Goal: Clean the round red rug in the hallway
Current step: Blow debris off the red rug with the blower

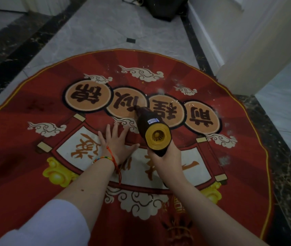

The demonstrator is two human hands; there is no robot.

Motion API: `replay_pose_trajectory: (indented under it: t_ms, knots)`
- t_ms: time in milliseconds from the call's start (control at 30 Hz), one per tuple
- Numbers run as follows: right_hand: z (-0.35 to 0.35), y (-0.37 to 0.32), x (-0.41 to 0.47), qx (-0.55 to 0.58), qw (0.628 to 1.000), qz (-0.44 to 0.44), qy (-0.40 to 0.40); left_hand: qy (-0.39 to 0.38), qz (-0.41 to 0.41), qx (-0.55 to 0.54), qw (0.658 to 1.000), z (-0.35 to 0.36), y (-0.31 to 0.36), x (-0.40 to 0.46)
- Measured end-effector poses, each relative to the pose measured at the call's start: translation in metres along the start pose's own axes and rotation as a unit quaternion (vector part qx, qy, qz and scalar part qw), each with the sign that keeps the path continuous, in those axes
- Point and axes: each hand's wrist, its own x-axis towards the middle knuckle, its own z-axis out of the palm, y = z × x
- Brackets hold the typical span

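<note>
The round red rug [34, 174] lay flat on the grey hallway floor [96, 32], filling most of the view, its near edge cut off by the frame. The right hand [166, 157] gripped a small handheld vacuum [151, 128], fingers wrapped under its body and mostly hidden. The tool's long axis ran away from the person, yellow rear end toward the camera, dark nozzle tip down on the rug's middle lettering. The left hand [118, 142] pressed flat on the rug just beside it, fingers spread and straight. Pale specks of debris [180, 102] lay ahead and right of the nozzle, so the right hand seemed nearer to them (they were too small to identify). A dark object [160, 8] at the hall's far end was cropped.
</note>
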Motion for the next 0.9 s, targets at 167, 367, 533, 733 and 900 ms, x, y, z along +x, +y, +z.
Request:
replay_pose_trajectory:
  t_ms: [167, 367, 533, 733, 900]
  knots:
    - [0.003, -0.004, 0.008, 0.007, 1.000, -0.005, 0.007, -0.009, -0.005, -0.003, 1.000, 0.000, 0.000, 0.001]
    - [0.008, -0.013, 0.030, -0.006, 1.000, -0.003, 0.011, -0.011, -0.009, 0.009, 1.000, 0.001, 0.000, 0.002]
    - [0.003, -0.004, 0.006, -0.003, 1.000, 0.001, -0.014, -0.004, -0.003, 0.002, 1.000, -0.001, 0.000, 0.000]
    - [0.003, -0.003, 0.011, -0.010, 1.000, -0.006, -0.001, -0.006, -0.013, 0.009, 1.000, -0.002, 0.005, 0.003]
    - [0.005, -0.006, 0.034, 0.003, 0.999, 0.005, 0.038, -0.025, 0.001, 0.005, 1.000, -0.005, 0.005, 0.006]
